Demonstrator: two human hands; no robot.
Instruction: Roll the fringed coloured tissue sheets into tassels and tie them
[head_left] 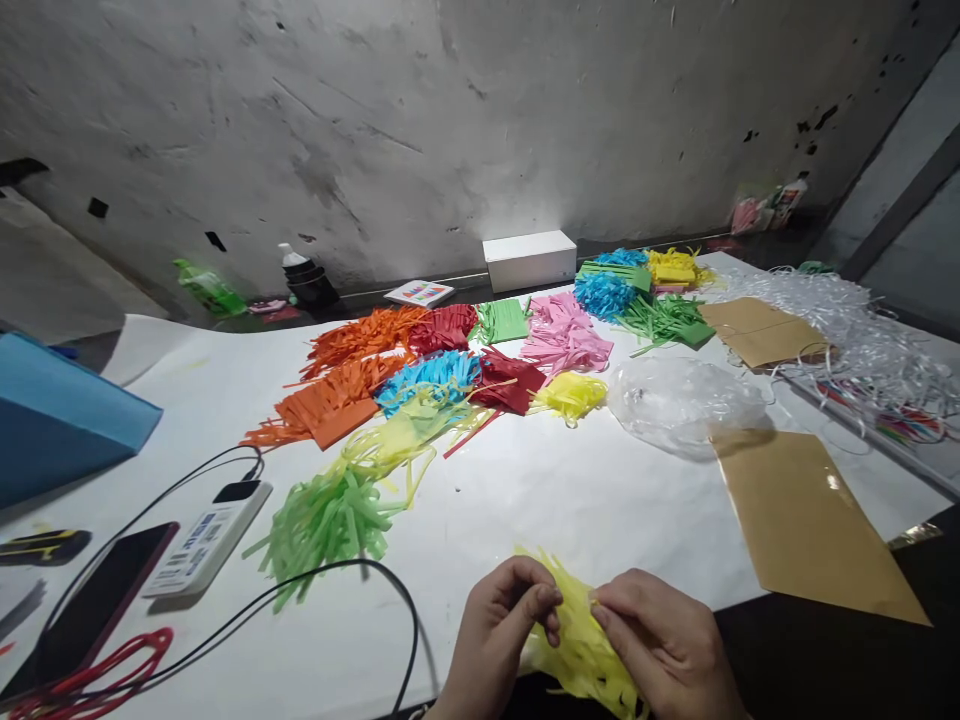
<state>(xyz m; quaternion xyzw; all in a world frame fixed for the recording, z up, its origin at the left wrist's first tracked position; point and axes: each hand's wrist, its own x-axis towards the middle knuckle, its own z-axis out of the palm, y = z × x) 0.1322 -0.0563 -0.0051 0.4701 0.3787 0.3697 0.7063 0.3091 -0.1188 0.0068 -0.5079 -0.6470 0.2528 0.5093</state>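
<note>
1. The yellow fringe point(574, 640) is between the two hands at the near edge of the white tabletop point(517, 510), its loose strips spreading beneath the fingers.
2. The right hand point(664, 635) has its thumb and forefinger pinched on a small bit of the yellow fringe. That grip looks light, which suits thin strips that would probably crease or tear under a hard tug.
3. The left hand point(510, 620) curls beside it, thumb and fingertips drawn close together; whether its grip has caught a strip cannot be told.
4. Good handling likely means steadying the body of the fringe with one hand while the other teases out one strip at a time, pulling along its length rather than across.
5. Working a little farther in from the edge would give the dangling strips support.
6. The black cable point(411, 610) loops just left of the left hand, so sleeves and loose ends are best kept off it.
7. The green fringe point(330, 520) lies well apart, leaving bare white surface for laying strips flat.
</note>
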